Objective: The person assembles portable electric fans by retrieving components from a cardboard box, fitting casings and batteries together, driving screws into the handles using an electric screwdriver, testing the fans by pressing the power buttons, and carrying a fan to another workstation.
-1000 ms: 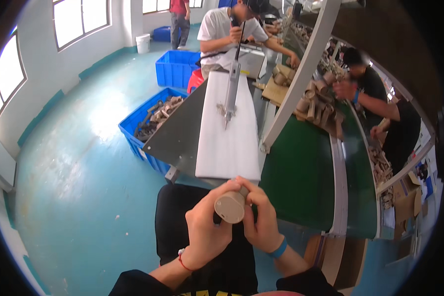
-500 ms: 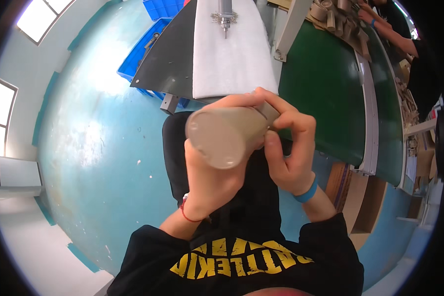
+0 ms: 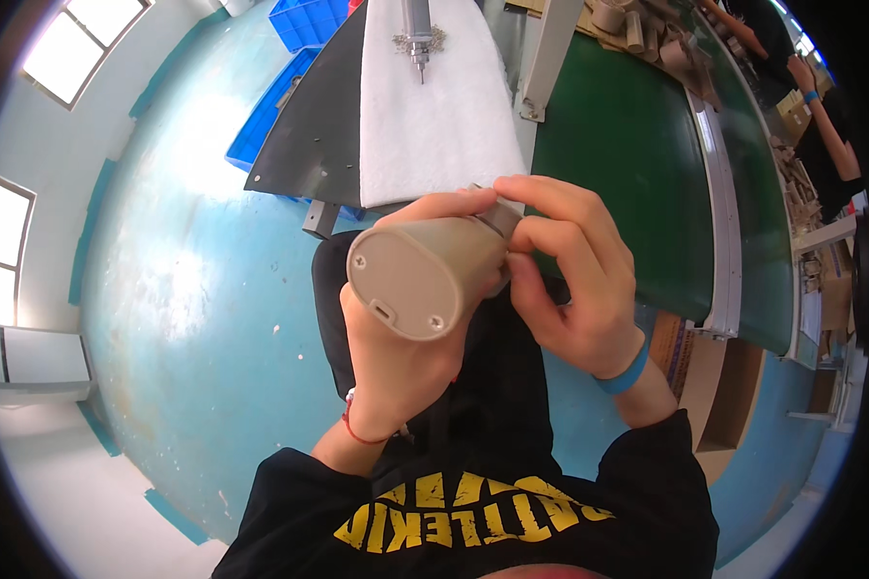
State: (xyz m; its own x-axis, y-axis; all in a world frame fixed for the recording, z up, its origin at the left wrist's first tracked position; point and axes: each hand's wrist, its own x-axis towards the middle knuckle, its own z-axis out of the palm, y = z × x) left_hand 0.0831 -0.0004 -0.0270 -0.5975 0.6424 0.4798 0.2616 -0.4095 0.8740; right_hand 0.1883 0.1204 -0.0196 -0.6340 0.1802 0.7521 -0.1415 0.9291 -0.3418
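My left hand point(image 3: 396, 352) is wrapped around a beige, tapered plastic device housing point(image 3: 410, 280), held tilted above my lap. Its oval end cap faces me and shows two screws and a small slot near the rim. At the far, narrower end, my right hand point(image 3: 579, 275) pinches the housing, thumb below and fingertips on top. What lies under those fingertips is mostly hidden. Beyond both hands, a hanging electric screwdriver point(image 3: 418, 43) points its bit down over a white padded mat point(image 3: 434, 125), with a ring of small screws around it.
The mat lies on a dark bench top point(image 3: 309, 135). Blue crates point(image 3: 270, 111) stand to its left. On the right runs a green conveyor belt point(image 3: 628, 183), with beige parts point(image 3: 637, 34) piled at its far end. A co-worker's arm point(image 3: 826, 121) shows beyond. A white post point(image 3: 550, 63) rises beside the bench.
The housing has come slightly nearer and steadied, so the end cap's screws and slot show clearly. My right fingers have extended further over its far end. The co-worker's arms have moved.
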